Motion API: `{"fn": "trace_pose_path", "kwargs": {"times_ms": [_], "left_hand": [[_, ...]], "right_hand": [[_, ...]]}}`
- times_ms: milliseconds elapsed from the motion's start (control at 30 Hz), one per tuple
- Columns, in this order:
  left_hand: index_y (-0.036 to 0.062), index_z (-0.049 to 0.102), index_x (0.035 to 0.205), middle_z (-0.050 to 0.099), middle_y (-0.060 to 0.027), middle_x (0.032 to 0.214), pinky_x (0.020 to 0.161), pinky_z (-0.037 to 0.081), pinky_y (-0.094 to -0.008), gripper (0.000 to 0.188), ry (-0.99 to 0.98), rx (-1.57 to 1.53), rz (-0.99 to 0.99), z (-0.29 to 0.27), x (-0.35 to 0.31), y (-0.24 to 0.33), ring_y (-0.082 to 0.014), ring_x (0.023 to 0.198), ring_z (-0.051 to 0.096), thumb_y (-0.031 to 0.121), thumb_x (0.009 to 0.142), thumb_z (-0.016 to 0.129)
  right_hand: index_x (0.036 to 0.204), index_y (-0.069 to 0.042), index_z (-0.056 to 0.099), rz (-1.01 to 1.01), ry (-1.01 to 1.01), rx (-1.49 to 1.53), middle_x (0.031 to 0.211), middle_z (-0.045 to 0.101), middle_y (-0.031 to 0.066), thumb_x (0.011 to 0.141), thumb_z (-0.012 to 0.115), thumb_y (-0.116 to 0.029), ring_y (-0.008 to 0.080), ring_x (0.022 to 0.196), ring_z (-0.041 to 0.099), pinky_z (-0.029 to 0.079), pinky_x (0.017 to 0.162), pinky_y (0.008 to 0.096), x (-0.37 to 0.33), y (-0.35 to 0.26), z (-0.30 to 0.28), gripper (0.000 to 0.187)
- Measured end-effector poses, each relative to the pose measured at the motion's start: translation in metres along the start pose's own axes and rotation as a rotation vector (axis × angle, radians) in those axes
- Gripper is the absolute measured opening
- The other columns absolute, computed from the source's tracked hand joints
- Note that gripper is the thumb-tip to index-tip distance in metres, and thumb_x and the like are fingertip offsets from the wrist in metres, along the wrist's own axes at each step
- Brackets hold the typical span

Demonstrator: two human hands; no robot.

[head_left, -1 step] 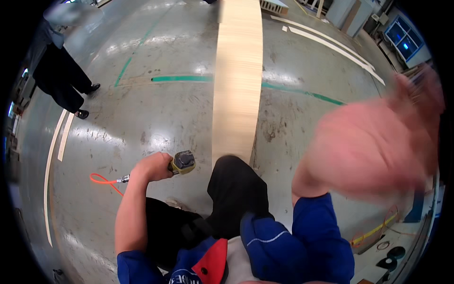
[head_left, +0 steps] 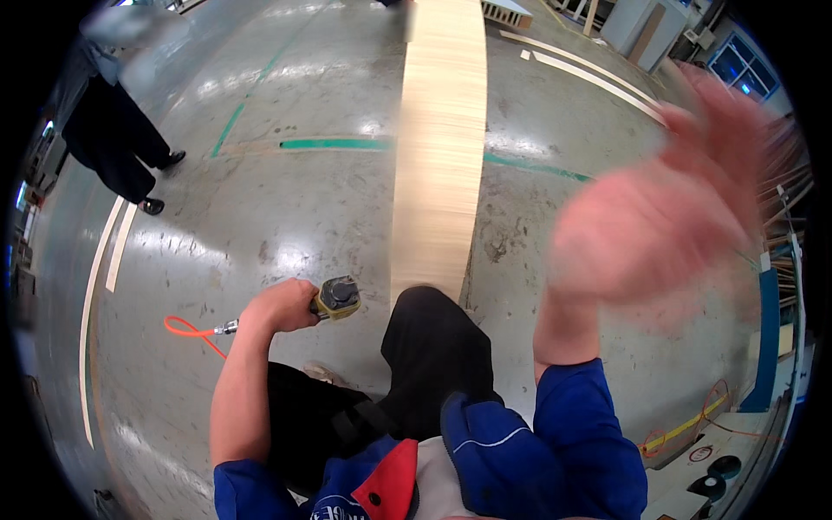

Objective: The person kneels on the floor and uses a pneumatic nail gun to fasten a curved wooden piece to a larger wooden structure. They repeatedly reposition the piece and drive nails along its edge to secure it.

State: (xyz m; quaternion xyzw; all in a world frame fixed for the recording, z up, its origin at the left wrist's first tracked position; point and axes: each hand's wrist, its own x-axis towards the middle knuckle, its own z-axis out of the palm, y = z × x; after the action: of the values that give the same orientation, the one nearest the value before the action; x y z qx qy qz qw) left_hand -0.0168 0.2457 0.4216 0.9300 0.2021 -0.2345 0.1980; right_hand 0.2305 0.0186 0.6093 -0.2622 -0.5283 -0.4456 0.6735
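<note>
My left hand [head_left: 282, 305] is closed round the handle of a yellow-green and black air nail gun [head_left: 339, 296], its head pointing right. An orange air hose [head_left: 180, 327] runs from the metal fitting at the handle's end. My right hand [head_left: 652, 227] is raised on the right, close to the camera and smeared by motion; whether its fingers hold anything cannot be made out. A long pale wooden board [head_left: 440, 156] stretches away in front of me, and my bent knee [head_left: 426, 334] meets or covers its near end.
Someone in dark trousers [head_left: 108, 139] stands at the far left. Thin wooden strips [head_left: 97, 286] lie on the floor at left, with more strips [head_left: 598, 78] at far right. Green tape [head_left: 334, 144] marks the floor. Round black objects [head_left: 709, 485] sit at lower right.
My right hand has moved up and a little to the left, uncovering more of the right side. My left hand and the air nail gun have stayed nearly still.
</note>
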Motion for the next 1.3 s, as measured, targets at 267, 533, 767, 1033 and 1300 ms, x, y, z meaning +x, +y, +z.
{"fn": "trace_pose_path", "kwargs": {"times_ms": [267, 533, 767, 1033, 1300], "left_hand": [[0.0014, 0.073, 0.096, 0.074, -0.0219, 0.09, 0.08, 0.058, -0.0483, 0.023, -0.063, -0.013, -0.078, 0.03, -0.047, 0.007, -0.0416, 0.089, 0.071, 0.018, 0.08, 0.076], [0.0034, 0.074, 0.098, 0.075, -0.0216, 0.091, 0.08, 0.058, -0.0481, 0.023, -0.089, 0.009, -0.08, 0.029, -0.046, 0.004, -0.0419, 0.089, 0.071, 0.018, 0.08, 0.076], [0.0035, 0.075, 0.102, 0.076, -0.0208, 0.095, 0.08, 0.059, -0.0491, 0.025, -0.181, 0.013, -0.147, 0.035, -0.038, 0.002, -0.0385, 0.092, 0.074, 0.019, 0.082, 0.074], [0.001, 0.073, 0.097, 0.075, -0.0229, 0.091, 0.077, 0.058, -0.0502, 0.024, -0.088, -0.056, -0.066, 0.035, -0.041, -0.001, -0.0402, 0.089, 0.073, 0.018, 0.081, 0.073], [0.0028, 0.071, 0.094, 0.073, -0.0219, 0.089, 0.077, 0.057, -0.0498, 0.021, 0.042, -0.004, -0.047, 0.014, -0.034, 0.003, -0.044, 0.088, 0.07, 0.018, 0.08, 0.075]], "right_hand": [[0.1, -0.011, 0.079, 1.034, -0.758, -0.676, 0.083, 0.076, 0.0094, 0.093, 0.074, -0.021, 0.0249, 0.077, 0.074, 0.056, 0.07, 0.0384, -0.199, 0.042, -0.014, 0.013], [0.097, -0.013, 0.08, 0.869, -1.029, -0.559, 0.093, 0.077, 0.0055, 0.09, 0.078, -0.021, 0.0257, 0.086, 0.075, 0.059, 0.076, 0.0404, -0.27, 0.051, -0.025, 0.011], [0.091, -0.015, 0.079, 0.726, -1.096, -0.625, 0.093, 0.076, 0.0065, 0.093, 0.074, -0.027, 0.0301, 0.087, 0.074, 0.058, 0.077, 0.045, -0.274, 0.061, -0.019, 0.014], [0.083, -0.01, 0.072, 0.721, -0.796, -0.751, 0.073, 0.072, 0.0126, 0.096, 0.073, -0.034, 0.0348, 0.069, 0.071, 0.054, 0.061, 0.0477, -0.265, 0.09, -0.004, 0.027], [0.145, -0.004, 0.053, 0.619, -0.865, -0.98, 0.143, 0.054, 0.0114, 0.081, 0.08, -0.042, 0.0285, 0.133, 0.048, 0.037, 0.111, 0.0456, -0.261, 0.134, 0.026, 0.079]]}}
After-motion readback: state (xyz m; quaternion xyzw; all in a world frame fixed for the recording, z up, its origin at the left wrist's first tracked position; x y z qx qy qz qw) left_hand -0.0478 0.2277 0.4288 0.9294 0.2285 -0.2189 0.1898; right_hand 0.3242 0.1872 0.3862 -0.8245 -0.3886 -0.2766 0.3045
